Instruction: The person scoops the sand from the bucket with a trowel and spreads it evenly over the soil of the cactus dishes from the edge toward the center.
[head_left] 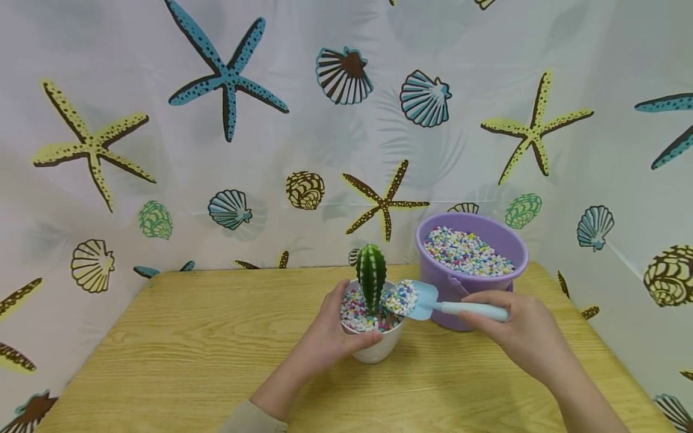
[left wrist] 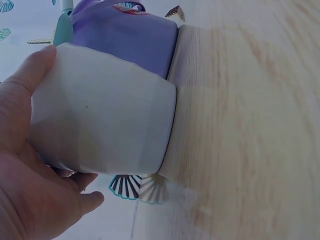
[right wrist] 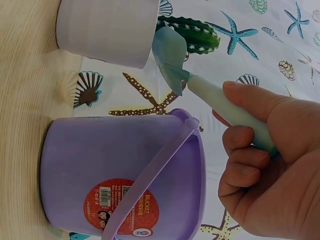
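Your right hand (head_left: 527, 331) is gripping the pale-blue shovel (head_left: 452, 307) by its rounded handle (head_left: 476, 310), best hold; its blade (head_left: 426, 302) is sitting at the right rim of the white pot (head_left: 376, 349). Likely light, stiff plastic; heaped pebbles (head_left: 402, 296) are probably spilling if you're tilting. Your left hand (head_left: 327, 340), thumb spread wide, is clasping the pot: smooth, rigid, maybe breakable.

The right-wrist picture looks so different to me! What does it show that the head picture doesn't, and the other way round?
Only the right-wrist view shows the round red label, with a barcode and the word BUCKET.

Only the head view shows the colourful pebbles inside the purple bucket, and a pale sleeve.

Both show that bucket, the cactus, its white pot, the wooden table, and the right hand gripping the trowel.
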The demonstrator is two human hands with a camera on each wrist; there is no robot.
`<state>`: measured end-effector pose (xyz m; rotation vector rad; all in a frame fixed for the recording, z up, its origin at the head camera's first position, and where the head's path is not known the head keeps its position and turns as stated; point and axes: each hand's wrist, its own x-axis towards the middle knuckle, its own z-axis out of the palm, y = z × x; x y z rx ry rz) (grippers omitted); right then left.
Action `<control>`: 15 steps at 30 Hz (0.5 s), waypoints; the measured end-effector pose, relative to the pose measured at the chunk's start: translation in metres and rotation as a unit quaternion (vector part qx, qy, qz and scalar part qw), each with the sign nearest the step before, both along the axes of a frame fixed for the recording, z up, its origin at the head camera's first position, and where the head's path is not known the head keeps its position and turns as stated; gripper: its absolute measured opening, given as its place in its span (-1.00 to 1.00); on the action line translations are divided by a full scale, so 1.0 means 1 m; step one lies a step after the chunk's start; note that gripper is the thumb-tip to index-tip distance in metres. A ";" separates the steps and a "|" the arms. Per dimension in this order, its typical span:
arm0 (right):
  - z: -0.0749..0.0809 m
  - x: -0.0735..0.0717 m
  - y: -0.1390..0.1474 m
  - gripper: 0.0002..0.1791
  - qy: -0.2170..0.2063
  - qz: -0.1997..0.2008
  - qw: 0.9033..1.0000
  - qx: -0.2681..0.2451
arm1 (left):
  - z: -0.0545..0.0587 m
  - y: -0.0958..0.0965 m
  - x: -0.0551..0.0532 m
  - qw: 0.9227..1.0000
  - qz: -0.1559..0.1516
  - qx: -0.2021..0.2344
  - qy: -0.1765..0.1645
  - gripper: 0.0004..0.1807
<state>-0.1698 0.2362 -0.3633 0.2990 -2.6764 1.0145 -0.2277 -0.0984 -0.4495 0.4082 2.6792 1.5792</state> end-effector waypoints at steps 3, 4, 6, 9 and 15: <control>-0.001 0.000 -0.001 -0.72 0.005 -0.002 1.000 0.006 | 0.001 0.001 0.000 1.000 -0.001 0.004 0.001 0.40; -0.001 0.000 -0.001 -0.72 0.008 -0.003 1.000 0.008 | 0.001 0.001 0.000 1.000 -0.001 0.005 0.001 0.40; -0.001 0.000 -0.002 -0.72 0.016 -0.005 1.000 0.015 | 0.002 0.002 0.001 1.000 -0.001 0.007 0.000 0.41; -0.002 0.001 -0.004 -0.74 0.035 -0.003 0.999 0.026 | 0.002 0.002 0.002 1.000 0.001 0.005 0.000 0.41; -0.003 0.000 -0.007 -0.81 0.069 0.004 0.997 0.041 | 0.003 0.003 0.003 1.000 0.011 -0.002 0.001 0.43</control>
